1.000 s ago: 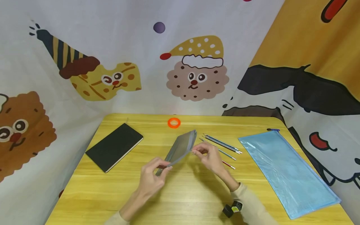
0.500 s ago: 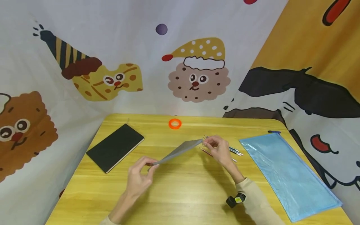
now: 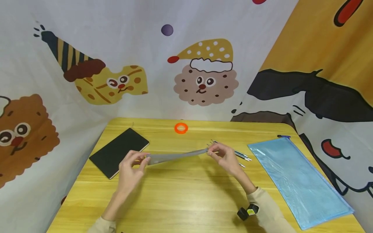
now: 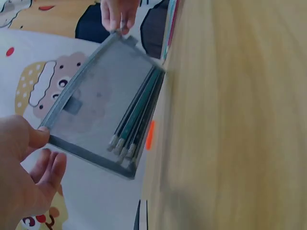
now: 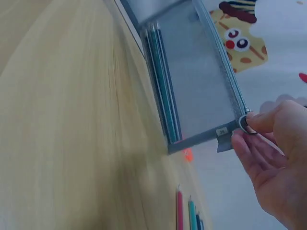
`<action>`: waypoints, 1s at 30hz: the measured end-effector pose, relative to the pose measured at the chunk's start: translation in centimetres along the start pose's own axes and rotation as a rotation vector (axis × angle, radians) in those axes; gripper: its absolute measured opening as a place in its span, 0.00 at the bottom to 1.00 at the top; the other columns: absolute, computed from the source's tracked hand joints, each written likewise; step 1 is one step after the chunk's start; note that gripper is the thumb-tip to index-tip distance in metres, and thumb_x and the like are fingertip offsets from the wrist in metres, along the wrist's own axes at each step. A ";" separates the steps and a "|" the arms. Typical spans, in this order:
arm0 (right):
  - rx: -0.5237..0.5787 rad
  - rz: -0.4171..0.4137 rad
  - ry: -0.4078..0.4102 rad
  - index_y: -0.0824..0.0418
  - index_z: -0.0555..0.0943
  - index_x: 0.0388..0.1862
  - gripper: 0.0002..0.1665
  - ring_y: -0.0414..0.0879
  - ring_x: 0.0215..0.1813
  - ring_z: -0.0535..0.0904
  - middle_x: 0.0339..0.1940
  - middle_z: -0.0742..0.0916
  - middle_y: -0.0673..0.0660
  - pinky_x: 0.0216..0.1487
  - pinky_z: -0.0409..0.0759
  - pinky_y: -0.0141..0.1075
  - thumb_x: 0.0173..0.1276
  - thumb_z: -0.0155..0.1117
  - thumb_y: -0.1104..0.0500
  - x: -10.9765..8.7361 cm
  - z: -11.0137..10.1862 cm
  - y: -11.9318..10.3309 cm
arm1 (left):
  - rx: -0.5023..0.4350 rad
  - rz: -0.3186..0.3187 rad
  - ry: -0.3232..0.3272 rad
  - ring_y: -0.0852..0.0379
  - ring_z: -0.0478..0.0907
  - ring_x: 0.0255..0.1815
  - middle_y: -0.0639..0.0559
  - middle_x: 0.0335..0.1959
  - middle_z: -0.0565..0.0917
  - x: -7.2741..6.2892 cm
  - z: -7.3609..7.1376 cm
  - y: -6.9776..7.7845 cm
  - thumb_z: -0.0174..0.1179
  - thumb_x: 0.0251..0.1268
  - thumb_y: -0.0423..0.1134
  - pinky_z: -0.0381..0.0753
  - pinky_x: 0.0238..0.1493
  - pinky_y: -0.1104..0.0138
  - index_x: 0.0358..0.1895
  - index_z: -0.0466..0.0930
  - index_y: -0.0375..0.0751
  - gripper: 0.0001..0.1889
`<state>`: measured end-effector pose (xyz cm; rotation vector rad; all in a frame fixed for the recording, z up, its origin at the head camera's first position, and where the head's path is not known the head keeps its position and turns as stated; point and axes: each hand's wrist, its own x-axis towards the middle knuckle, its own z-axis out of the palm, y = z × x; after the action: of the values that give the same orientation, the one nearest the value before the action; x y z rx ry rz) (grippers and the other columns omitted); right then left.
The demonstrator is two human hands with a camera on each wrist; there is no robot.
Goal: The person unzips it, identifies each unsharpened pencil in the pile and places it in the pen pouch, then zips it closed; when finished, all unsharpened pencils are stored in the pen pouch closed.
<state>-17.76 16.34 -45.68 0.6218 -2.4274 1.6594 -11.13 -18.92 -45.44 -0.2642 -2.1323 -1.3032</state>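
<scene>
A grey see-through zip pouch (image 3: 175, 157) hangs above the table, stretched between both hands. Several pencils (image 4: 132, 120) lie inside along its bottom edge, as the left wrist view shows. My left hand (image 3: 129, 173) pinches one top corner between thumb and fingers. At the opposite top corner, my right hand (image 3: 226, 159) pinches the end of the zip, where a metal ring (image 5: 242, 124) and a small fabric tab (image 5: 224, 142) show in the right wrist view. The zip (image 5: 223, 57) runs along the top edge between the hands.
Loose pencils (image 3: 242, 155) lie on the table (image 3: 186, 197) beyond the right hand. A black notebook (image 3: 119, 153) is at left, an orange ring (image 3: 181, 128) at the back, and a large blue zip bag (image 3: 300, 181) at right.
My left hand has moved left and away from me, turning the pouch nearly edge-on to the head view. The right hand has shifted slightly right, still at its corner.
</scene>
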 end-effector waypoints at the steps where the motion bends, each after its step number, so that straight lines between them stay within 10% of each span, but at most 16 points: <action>1: -0.001 -0.015 0.002 0.67 0.85 0.39 0.04 0.52 0.47 0.88 0.48 0.88 0.66 0.48 0.91 0.37 0.65 0.70 0.70 0.0 0.1 -0.2 | -0.006 -0.024 -0.003 0.68 0.80 0.34 0.51 0.33 0.82 0.2 -0.1 -0.1 0.70 0.59 0.24 0.84 0.34 0.82 0.39 0.89 0.41 0.09; 11: -0.050 -0.164 0.098 0.64 0.87 0.36 0.08 0.49 0.43 0.89 0.41 0.90 0.64 0.44 0.90 0.32 0.61 0.71 0.74 -1.2 0.4 -0.9 | -0.042 -0.212 -0.076 0.60 0.87 0.43 0.45 0.41 0.87 1.1 0.1 -1.0 0.67 0.64 0.28 0.84 0.44 0.83 0.46 0.88 0.36 0.09; 18: -0.048 -0.126 0.128 0.68 0.86 0.33 0.10 0.50 0.41 0.88 0.38 0.89 0.64 0.42 0.91 0.34 0.56 0.71 0.79 -4.4 1.1 -0.4 | -0.023 -0.360 -0.214 0.48 0.88 0.47 0.40 0.47 0.88 -0.1 0.4 -1.2 0.65 0.66 0.27 0.87 0.48 0.77 0.49 0.86 0.34 0.10; 30: -0.118 -0.001 0.081 0.62 0.87 0.31 0.10 0.51 0.39 0.89 0.39 0.90 0.58 0.40 0.91 0.32 0.56 0.74 0.75 -8.2 3.0 1.0 | 0.168 -0.437 -0.346 0.48 0.88 0.42 0.39 0.42 0.90 -2.4 0.4 -1.4 0.63 0.66 0.30 0.91 0.43 0.64 0.45 0.88 0.32 0.08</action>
<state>-10.38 16.07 -50.46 0.5278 -2.4449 1.4973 -10.02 -18.92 -48.07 0.0586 -2.6872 -1.3773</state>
